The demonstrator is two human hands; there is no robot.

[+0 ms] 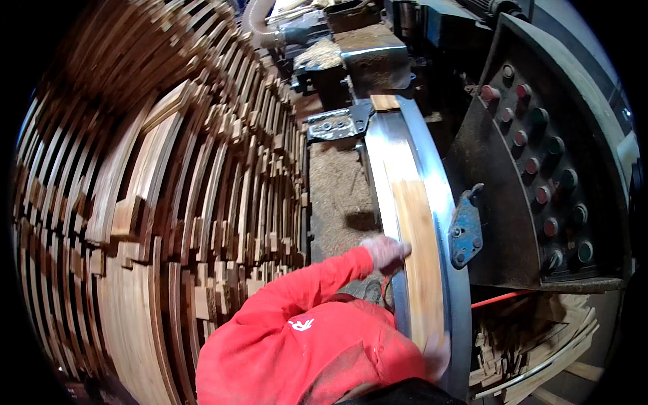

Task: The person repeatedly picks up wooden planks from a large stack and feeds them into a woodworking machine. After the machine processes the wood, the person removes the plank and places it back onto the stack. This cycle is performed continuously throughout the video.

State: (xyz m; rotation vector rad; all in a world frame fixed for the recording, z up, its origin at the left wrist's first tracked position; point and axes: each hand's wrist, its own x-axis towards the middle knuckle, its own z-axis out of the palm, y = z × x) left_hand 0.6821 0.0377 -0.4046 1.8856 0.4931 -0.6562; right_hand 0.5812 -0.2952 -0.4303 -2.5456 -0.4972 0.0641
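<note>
A long, pale brown wooden board lies flat on the shiny metal bed of a woodworking machine, pointing away from me. At the board's left edge is my left hand, its fingers curled closed with the thumb side against the wood. My right hand is at the board's near end, low in the picture. Motion smears it and my body partly covers it, so its fingers cannot be made out. Ahead on the same bed, the end of another wooden piece shows at the machine's metal hood.
Tall stacks of wooden boards fill the left side. A control panel with red and green buttons stands at the right, beside a blue metal bracket. Thin wood strips lie below it. Sawdust covers the floor.
</note>
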